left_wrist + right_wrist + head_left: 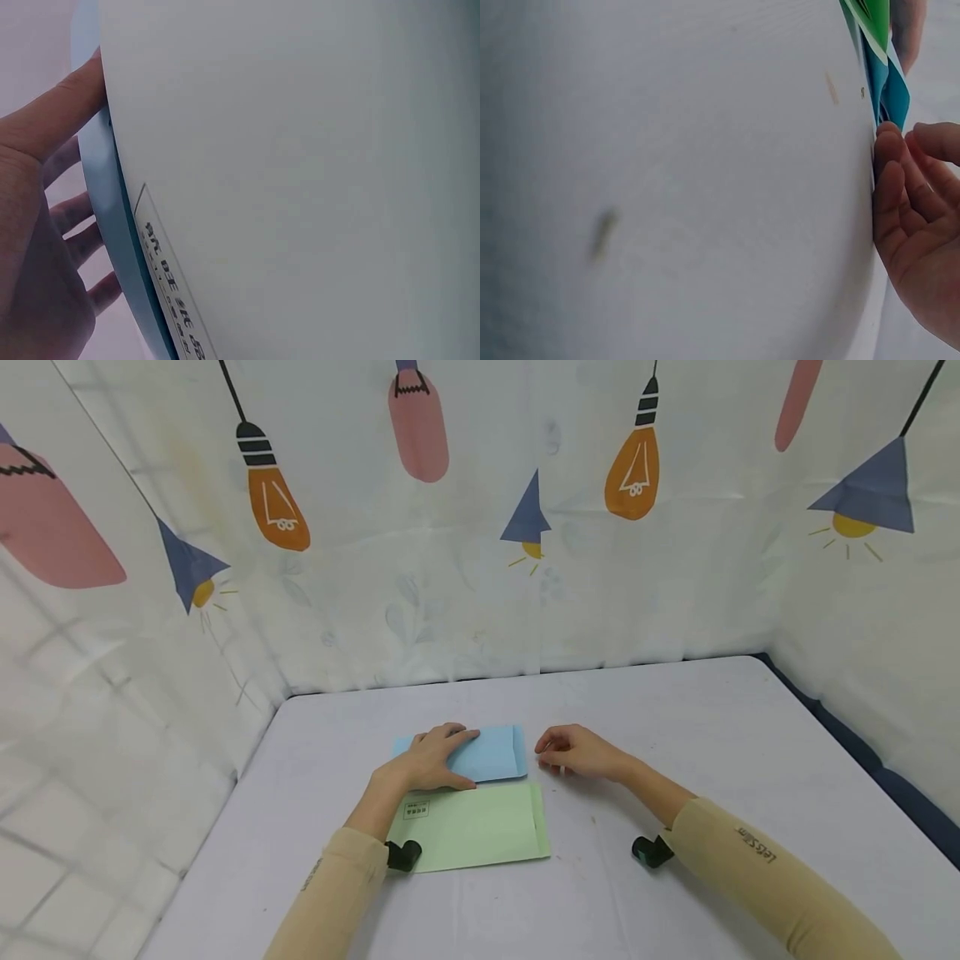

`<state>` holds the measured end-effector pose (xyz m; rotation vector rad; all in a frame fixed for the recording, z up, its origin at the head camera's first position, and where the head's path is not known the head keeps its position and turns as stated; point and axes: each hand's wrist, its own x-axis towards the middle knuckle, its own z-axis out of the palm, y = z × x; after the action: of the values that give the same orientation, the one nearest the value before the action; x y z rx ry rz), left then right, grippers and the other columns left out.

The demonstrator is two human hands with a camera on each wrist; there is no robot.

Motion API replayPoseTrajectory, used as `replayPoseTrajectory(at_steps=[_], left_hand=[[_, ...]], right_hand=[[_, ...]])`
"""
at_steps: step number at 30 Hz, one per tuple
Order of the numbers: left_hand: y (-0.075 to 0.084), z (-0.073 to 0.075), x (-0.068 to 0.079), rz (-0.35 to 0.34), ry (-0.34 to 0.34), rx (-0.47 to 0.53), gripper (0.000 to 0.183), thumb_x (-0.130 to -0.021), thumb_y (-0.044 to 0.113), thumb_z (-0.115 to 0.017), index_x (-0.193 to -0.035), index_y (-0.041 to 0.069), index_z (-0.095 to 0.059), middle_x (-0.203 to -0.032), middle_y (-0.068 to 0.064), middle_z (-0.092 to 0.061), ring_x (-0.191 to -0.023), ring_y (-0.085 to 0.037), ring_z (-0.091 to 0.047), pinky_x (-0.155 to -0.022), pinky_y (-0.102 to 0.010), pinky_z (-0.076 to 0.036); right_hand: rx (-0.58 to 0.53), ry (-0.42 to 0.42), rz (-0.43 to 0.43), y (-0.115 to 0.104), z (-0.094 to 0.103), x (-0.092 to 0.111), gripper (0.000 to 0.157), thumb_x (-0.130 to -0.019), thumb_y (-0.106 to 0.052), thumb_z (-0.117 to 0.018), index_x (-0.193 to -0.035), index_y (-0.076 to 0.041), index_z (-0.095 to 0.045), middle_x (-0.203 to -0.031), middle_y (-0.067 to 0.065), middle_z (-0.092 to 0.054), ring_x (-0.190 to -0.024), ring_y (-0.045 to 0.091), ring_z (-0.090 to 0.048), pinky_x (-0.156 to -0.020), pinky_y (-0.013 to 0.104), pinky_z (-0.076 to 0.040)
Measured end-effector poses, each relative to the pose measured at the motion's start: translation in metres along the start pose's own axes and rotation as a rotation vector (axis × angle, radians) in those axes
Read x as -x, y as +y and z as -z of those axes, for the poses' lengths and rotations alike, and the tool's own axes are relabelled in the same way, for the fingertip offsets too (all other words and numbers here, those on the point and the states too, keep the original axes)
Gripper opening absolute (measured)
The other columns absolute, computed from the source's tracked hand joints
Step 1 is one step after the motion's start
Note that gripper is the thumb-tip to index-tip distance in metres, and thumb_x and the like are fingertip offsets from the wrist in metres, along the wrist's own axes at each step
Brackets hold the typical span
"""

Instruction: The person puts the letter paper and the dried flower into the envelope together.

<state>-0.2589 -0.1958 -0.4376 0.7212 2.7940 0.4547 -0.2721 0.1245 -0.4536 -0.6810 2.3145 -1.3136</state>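
Observation:
A light blue envelope (491, 753) lies flat on the table, its flap end toward the right. My left hand (432, 762) rests across its left part with fingers spread, the thumb along the near edge. Just nearer to me lies a larger light green envelope (480, 831) with a small printed box at its upper left. My right hand (581, 752) is just right of the blue envelope's flap end, fingers loosely bent and holding nothing. In the right wrist view, the fingertips (889, 139) are close to the blue envelope's end (895, 94).
A white-covered table (675, 727) carries both envelopes. Behind it and at the sides hangs a white curtain (465, 610) printed with lamps and bulbs. Small dark camera mounts (651, 852) sit at both wrists. A few specks mark the tablecloth.

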Motion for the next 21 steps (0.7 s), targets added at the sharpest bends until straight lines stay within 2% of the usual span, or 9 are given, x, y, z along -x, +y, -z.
replayPoseTrajectory(at_steps=[7,21], left_hand=[[0.0008,0.0012,0.0002,-0.008,0.007,0.008,0.093,-0.084,0.052,-0.082,-0.16,0.02,-0.039,-0.16,-0.013,-0.034,-0.144,-0.036,-0.035,-0.114,-0.059,-0.024],[-0.0019,-0.0019,-0.002,0.004,-0.003,0.002,0.092,-0.085,0.054,-0.081,-0.161,0.024,-0.038,-0.162,-0.012,-0.032,-0.146,-0.036,-0.033,-0.114,-0.059,-0.025]], right_hand=[[-0.022,0.005,-0.009,0.0009,0.0004,-0.0005,0.013,-0.102,-0.012,-0.065,-0.112,-0.005,-0.068,-0.094,0.005,-0.071,-0.081,0.022,-0.062,-0.068,0.033,-0.051],[-0.029,0.0,-0.011,0.0008,0.0028,0.0014,0.013,-0.102,-0.01,-0.063,-0.113,-0.004,-0.068,-0.095,0.005,-0.072,-0.083,0.022,-0.063,-0.072,0.035,-0.052]])
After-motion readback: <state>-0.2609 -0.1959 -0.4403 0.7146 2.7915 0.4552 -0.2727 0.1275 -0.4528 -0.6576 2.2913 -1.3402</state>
